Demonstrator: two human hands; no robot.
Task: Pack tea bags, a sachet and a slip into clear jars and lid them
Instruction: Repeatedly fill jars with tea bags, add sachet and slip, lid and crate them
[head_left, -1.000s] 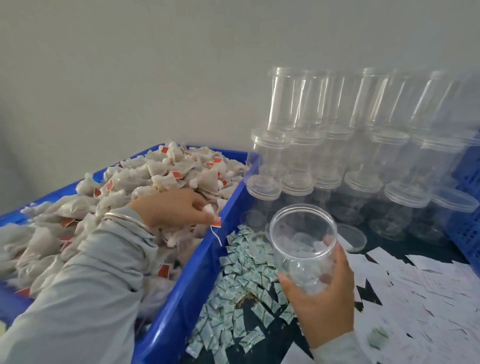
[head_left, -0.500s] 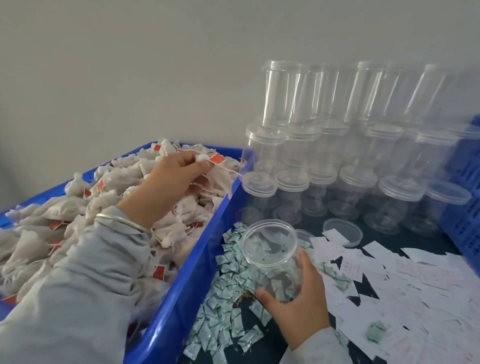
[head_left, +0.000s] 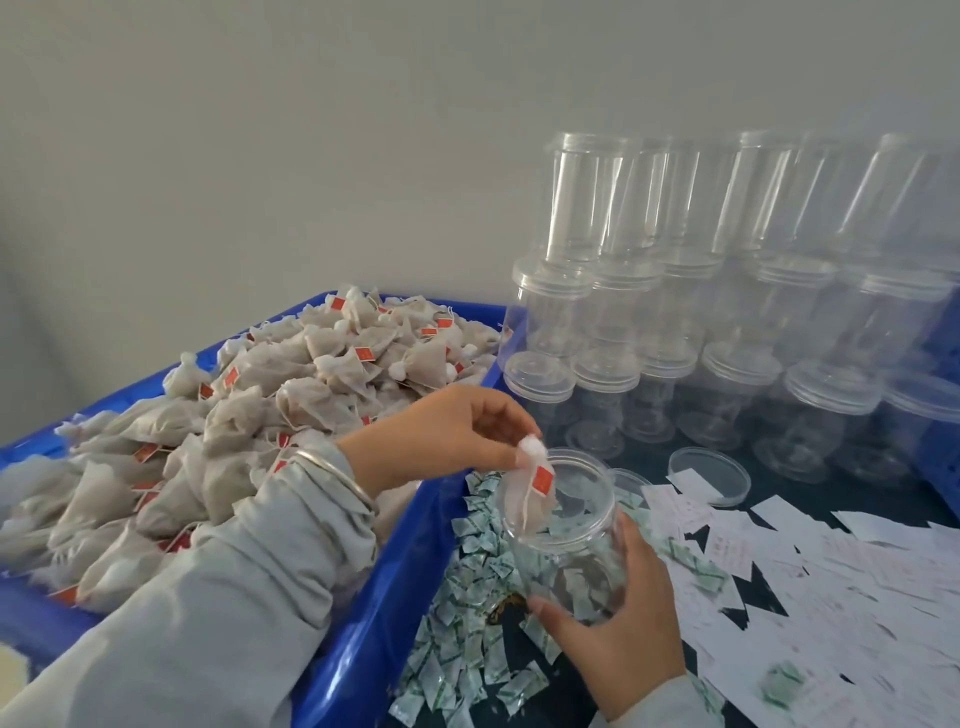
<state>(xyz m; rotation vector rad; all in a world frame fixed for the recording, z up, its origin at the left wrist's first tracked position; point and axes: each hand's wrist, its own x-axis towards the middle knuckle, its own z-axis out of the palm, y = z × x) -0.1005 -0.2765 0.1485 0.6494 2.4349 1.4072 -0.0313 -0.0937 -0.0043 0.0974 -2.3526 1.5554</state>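
Note:
My left hand (head_left: 452, 434) pinches a pale tea bag (head_left: 524, 491) with a red tag by its knotted top, and the bag hangs into the mouth of an open clear jar (head_left: 566, 535). My right hand (head_left: 618, 623) grips that jar from below and tilts it toward the left. A heap of tea bags (head_left: 291, 395) fills the blue crate (head_left: 395, 587) on the left. Small green-and-white sachets (head_left: 467, 639) lie scattered beside the crate. White paper slips (head_left: 810, 587) cover the dark table to the right. A loose clear lid (head_left: 709, 475) lies behind the jar.
Stacks of lidded clear jars (head_left: 727, 322) stand at the back right against the grey wall. Part of a blue basket (head_left: 940, 457) shows at the right edge. A silver bangle (head_left: 332, 475) sits on my left wrist.
My left hand lifted a tea bag out of the crate and carried it right to the jar's mouth. My right hand brought the jar lower and closer to the crate.

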